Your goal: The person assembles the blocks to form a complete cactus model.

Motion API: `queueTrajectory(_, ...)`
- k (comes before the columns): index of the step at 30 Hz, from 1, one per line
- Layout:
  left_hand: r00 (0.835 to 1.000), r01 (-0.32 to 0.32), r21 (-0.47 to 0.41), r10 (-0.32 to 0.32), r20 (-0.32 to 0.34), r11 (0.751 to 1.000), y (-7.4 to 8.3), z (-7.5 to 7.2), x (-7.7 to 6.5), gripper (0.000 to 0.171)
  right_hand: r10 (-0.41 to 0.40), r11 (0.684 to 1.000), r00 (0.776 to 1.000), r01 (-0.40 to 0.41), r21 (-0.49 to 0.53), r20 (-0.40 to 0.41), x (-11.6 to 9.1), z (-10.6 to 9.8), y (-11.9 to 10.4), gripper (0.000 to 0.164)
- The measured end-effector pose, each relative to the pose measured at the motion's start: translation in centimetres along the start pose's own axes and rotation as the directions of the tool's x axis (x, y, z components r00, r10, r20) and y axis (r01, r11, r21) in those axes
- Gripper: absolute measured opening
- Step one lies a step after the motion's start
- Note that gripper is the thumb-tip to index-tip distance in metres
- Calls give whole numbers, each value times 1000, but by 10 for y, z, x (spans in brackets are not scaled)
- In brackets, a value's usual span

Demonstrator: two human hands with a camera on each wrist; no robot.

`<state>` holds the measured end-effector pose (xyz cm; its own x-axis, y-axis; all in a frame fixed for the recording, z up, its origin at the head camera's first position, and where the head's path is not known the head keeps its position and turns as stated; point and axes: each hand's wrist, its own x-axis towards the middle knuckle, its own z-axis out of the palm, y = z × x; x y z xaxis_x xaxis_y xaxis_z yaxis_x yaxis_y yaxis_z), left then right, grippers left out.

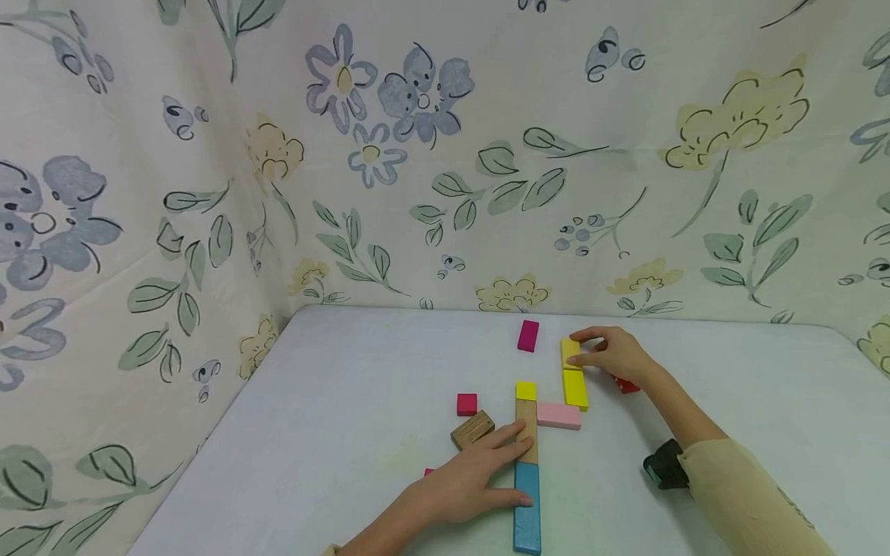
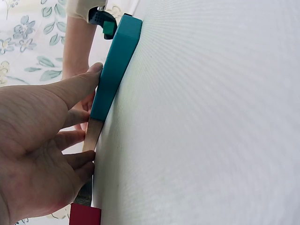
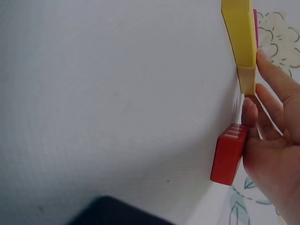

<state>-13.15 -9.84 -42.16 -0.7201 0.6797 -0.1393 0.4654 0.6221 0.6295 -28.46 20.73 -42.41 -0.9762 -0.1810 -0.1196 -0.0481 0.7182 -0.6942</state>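
My left hand [image 1: 466, 483] lies over a line of blocks. Its extended fingers touch the natural wooden block [image 1: 526, 413], and its thumb rests on the long blue block [image 1: 527, 525]. A small yellow block [image 1: 526, 391] caps the far end of this line. A pink block [image 1: 558, 415] juts out to the right from the wooden one. My right hand [image 1: 617, 357] pinches the farther yellow block [image 1: 569, 352] between thumb and fingers. That block stands end to end with another yellow block [image 1: 575, 388], whose near end is by the pink block.
A red block [image 3: 228, 154] with white marks lies under the right hand. A magenta block [image 1: 528, 336] is at the back. Left of the line are a red block [image 1: 467, 405] and a dark-grained wooden block [image 1: 472, 429]. Patterned cloth [image 1: 445, 154] hangs behind the white table [image 1: 348, 386].
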Motion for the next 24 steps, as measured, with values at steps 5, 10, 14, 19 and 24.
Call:
queueTrajectory(5,1000,-1,-4,1,1,1000,1,-1,0,75,-2,1000,1000,2,3,-3,0,1,1,60)
queueTrajectory(10,1000,1,-5,-1,6,1000,-1,0,1,74,-8,1000,1000,8,12,-5,-3,0,0,59)
queueTrajectory(14,1000,-1,-5,1,9,1000,-2,0,1,74,-20,1000,1000,20,14,-7,-4,-2,1,59)
queueTrajectory(19,1000,-4,-9,4,10,1000,-3,0,1,74,-22,1000,1000,22,20,-12,-3,-1,2,58)
queueTrajectory(24,1000,-10,-1,10,4,1000,-4,1,1,73,-29,999,1000,29,17,-12,-2,1,2,59)
